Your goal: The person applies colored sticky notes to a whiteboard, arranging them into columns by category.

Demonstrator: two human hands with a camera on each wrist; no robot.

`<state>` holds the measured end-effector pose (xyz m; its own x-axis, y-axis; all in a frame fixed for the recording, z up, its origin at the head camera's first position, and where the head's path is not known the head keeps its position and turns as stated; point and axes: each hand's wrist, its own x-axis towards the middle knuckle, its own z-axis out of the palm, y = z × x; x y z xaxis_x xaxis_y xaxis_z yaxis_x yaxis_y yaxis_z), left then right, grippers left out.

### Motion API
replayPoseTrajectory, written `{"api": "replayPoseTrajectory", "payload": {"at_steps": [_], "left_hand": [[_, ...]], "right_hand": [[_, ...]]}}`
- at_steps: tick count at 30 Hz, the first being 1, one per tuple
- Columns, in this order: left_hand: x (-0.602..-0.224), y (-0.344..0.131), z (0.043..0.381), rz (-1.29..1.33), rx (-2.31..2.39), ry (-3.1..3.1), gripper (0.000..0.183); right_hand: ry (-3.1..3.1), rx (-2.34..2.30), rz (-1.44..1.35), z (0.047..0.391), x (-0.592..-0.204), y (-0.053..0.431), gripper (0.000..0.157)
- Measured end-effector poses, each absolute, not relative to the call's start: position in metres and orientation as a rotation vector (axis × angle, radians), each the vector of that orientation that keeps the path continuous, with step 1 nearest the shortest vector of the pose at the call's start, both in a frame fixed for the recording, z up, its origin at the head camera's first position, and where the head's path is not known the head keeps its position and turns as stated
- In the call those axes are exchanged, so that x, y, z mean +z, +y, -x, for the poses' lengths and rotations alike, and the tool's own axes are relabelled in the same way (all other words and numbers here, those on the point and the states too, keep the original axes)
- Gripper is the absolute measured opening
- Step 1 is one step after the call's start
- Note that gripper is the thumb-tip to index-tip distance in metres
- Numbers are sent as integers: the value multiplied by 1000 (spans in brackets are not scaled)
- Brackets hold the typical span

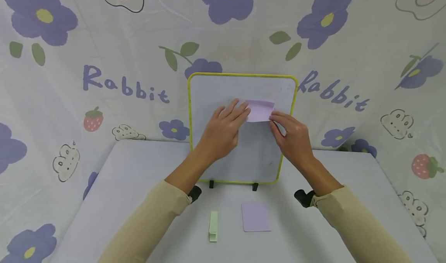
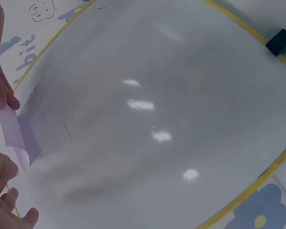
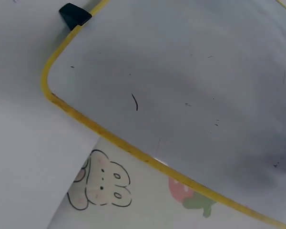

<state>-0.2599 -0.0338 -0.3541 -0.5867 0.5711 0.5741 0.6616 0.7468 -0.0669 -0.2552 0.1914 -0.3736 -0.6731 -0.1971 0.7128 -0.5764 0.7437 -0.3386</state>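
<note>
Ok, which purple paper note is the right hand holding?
The upper purple paper note, at the yellow-framed whiteboard: the right hand pinches its edge. The lower purple note lies on the white table.

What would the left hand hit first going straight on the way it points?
Probably the note: the left hand points up and right, towards its left edge. Depth is unclear, so the board behind could come first.

We stretch our left arm and right arm forward; our left hand extends its fingers nearly straight, while our right hand pinches between thumb and fingertips.
</note>
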Motion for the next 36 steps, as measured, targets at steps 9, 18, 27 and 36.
{"api": "replayPoseTrajectory", "payload": {"at_steps": [9, 18, 27, 36], "left_hand": [[-356, -28, 272, 912, 49, -2409, 57], [-363, -26, 274, 862, 120, -2398, 53], [-366, -24, 274, 847, 121, -2440, 59], [-367, -28, 274, 833, 151, -2439, 61]], "right_hand": [[-2295, 697, -599, 255, -373, 194, 25], [-2217, 409, -726, 259, -380, 197, 37], [-2329, -20, -911, 266, -375, 185, 71], [-2392, -50, -787, 271, -377, 179, 74]]}}
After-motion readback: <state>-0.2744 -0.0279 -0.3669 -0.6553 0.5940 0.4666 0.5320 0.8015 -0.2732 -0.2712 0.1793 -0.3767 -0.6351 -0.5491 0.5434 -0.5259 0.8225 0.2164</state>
